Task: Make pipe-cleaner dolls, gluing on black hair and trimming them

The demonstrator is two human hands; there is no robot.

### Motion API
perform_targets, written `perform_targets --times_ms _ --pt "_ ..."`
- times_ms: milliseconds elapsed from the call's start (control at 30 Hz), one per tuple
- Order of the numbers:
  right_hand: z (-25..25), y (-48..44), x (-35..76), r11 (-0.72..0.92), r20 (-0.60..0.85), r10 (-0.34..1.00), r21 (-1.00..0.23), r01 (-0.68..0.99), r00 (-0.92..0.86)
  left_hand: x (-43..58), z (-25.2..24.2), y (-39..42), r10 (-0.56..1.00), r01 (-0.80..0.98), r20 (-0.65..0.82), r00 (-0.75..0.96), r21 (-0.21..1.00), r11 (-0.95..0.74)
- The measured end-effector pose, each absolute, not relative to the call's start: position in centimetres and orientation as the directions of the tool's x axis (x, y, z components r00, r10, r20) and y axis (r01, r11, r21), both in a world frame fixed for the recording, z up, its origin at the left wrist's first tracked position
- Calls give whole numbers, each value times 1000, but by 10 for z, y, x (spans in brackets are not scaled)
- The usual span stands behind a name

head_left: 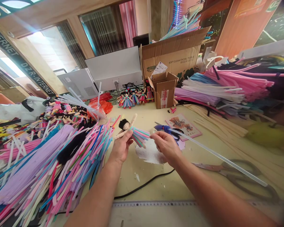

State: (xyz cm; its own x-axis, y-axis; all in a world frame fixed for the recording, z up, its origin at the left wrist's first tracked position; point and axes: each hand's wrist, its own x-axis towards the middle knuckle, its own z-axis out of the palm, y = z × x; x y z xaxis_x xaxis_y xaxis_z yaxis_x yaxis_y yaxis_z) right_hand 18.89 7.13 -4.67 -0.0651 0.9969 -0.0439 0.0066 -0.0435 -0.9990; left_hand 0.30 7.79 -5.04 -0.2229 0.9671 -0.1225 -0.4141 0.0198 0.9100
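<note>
A small doll of fuzzy stems, with curly black hair, cream arms and a skirt of pink, blue and green strips, is tilted above the table. My left hand pinches it at the chest under one arm. My right hand has its fingers pressed together at the tips of the skirt strips; what they hold, if anything, is too small to name. Just beyond my right hand lies a blue glue gun with a long clear glue stick running to the right.
Large scissors lie at the right, near a green fruit. Piles of coloured stems cover the left. Finished dolls and a small carton stand at the back. A black cable and a ruler are in front.
</note>
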Motion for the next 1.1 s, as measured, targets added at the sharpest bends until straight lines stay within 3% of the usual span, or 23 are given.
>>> perform_targets --times_ms 167,433,733,933,1100 --pt "-45 69 188 -38 -42 997 -998 51 -66 5 -49 76 980 -399 -99 -174 917 21" --pt "-41 67 185 -112 -101 989 -989 -93 -111 3 -51 76 986 -381 -73 -147 924 11" --pt "-42 64 181 -129 -127 982 -992 -1 -143 1 -52 78 986 -410 -101 -135 911 37" --pt "-37 69 191 -46 -38 994 -996 -77 -105 -6 -47 77 995 -424 -64 -73 905 27" --pt "-39 70 191 36 40 996 -998 -47 -76 -6 -41 75 999 -421 -24 -41 907 5"
